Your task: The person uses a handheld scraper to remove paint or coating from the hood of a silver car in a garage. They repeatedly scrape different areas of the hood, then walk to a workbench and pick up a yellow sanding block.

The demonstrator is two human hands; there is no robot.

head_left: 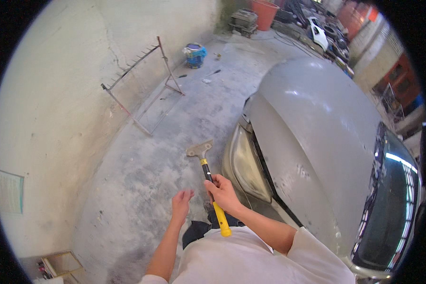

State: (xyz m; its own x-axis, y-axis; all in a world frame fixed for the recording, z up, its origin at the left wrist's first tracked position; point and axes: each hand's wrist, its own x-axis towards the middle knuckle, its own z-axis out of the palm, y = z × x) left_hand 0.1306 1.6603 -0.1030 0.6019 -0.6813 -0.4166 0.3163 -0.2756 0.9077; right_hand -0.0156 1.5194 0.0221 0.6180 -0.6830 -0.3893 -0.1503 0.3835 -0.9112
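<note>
My right hand [224,194] is wrapped round the black part of the handle of a scraper [220,218]. The handle has a yellow lower end that reaches down to my shirt, and the wide metal head points up and away from me, over the floor. To the left of the scraper my left hand [180,206] is raised with its fingers loosely bent and apart, holding nothing and not touching the tool. Right of my right hand stands a silver-grey car [312,137], its headlight [245,163] nearest to me and scuffed spots on the hood edge.
A metal rack with prongs [132,66] stands by the left wall. Farther back are a blue-wrapped bucket [194,56], a red tub [264,14] and piled car parts [319,35]. Small tools lie on the grey floor [142,175]. A framed box [61,263] sits at lower left.
</note>
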